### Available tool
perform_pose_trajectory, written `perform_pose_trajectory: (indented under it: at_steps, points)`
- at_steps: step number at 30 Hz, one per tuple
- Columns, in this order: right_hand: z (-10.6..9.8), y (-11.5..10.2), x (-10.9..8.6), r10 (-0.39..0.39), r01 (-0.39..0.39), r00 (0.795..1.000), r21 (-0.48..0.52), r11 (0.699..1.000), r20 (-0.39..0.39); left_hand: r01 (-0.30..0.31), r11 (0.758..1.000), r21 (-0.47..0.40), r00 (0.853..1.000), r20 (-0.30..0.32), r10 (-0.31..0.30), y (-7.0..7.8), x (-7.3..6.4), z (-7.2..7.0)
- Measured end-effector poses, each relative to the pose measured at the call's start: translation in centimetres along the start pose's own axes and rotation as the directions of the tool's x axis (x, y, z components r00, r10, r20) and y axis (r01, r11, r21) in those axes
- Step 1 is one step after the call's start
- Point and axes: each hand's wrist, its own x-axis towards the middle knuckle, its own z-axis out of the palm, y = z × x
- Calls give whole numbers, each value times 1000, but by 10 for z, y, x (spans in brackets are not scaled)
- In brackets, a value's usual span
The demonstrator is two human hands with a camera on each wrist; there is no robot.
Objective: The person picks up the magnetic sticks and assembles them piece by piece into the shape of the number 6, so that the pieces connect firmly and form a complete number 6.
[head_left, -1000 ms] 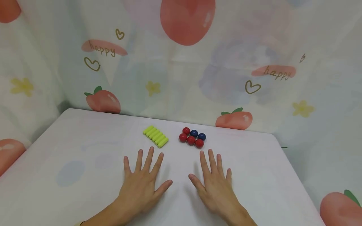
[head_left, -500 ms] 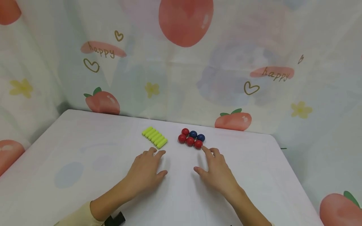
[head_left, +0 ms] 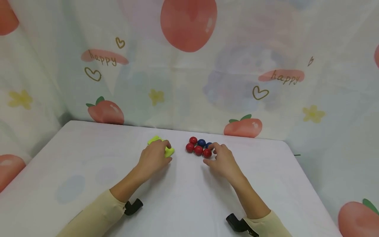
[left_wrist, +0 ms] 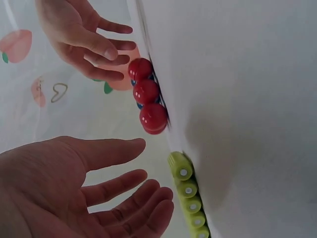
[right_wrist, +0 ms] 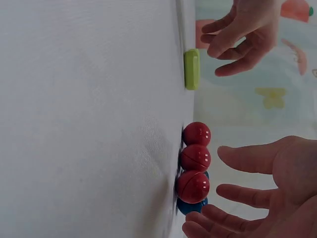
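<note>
A row of several short yellow-green sticks (head_left: 169, 152) lies on the table, partly hidden under my left hand (head_left: 151, 157). In the left wrist view the sticks (left_wrist: 183, 171) show a white dot on each end, and the loosely bent fingers (left_wrist: 111, 187) hang beside them with a gap. To the right sits a cluster of glossy red balls (head_left: 189, 147) and blue balls (head_left: 201, 143). My right hand (head_left: 224, 162) is at the cluster's right end, thumb and fingers spread around the nearest red ball (right_wrist: 192, 187) without gripping it. A blue ball is partly covered by the fingertips.
A white cloth covers the table (head_left: 189, 204), whose far edge meets a printed curtain (head_left: 177, 85) with peaches and the word happy. Black wrist devices (head_left: 134, 206) stick out at both sleeves (head_left: 97, 210).
Both hands have moved forward from flat, spread poses nearer me. The left now hovers over the sticks, the right has come up to the balls, and the fingers have bent. Sticks and balls stay put.
</note>
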Motion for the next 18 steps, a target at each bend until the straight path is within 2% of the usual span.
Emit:
perform_pose_trajectory:
  at_steps: [6, 11, 18]
  points:
    - [4, -2, 8, 31, -31, 999, -16, 999, -8, 36, 999, 10, 999, 16, -36, -3, 14, 8]
    - [7, 1, 11, 26, -27, 1000, -29, 999, -13, 47, 999, 3, 999, 17, -47, -5, 16, 13]
    - [8, 3, 12, 56, -56, 998, 18, 998, -6, 54, 998, 19, 998, 17, -54, -6, 20, 14]
